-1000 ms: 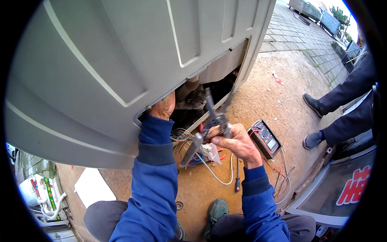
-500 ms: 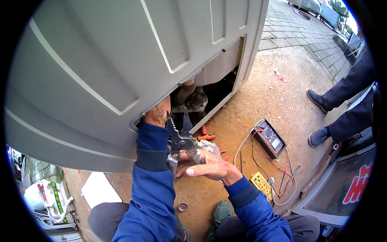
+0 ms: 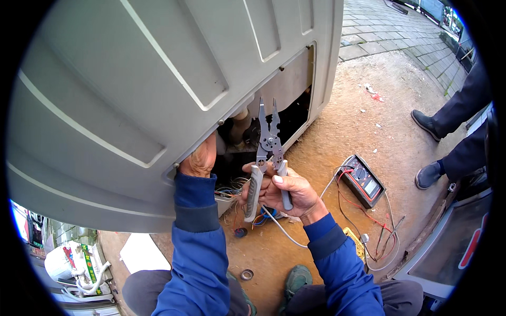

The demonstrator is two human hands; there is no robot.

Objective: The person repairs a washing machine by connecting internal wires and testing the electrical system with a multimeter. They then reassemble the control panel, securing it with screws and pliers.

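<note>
A large grey appliance casing (image 3: 158,79) with ribbed panels has an opening low on its side. My left hand (image 3: 201,158) reaches in at the opening's near edge, and its fingers are hidden inside. In front of the opening, my right hand (image 3: 292,192) is closed round the handles of wire-stripping pliers (image 3: 270,141). Their jaws point upward, slightly parted, and the grey handles are spread. Thin coloured wires (image 3: 226,190) come out of the opening's bottom between my hands. A pale cable (image 3: 287,231) runs over the ground below my right hand.
On the ground to the right lie a multimeter (image 3: 361,179) with leads and a partly covered yellow power strip (image 3: 349,234). A small ring-shaped roll (image 3: 246,274) sits near my feet, and a white sheet (image 3: 145,254) at the left. Another person's legs (image 3: 458,142) stand at far right.
The pliers have moved right and up, away from my left wrist, and their jaws are less widely parted. Wires between my hands have come into view. My left hand stays inside the opening.
</note>
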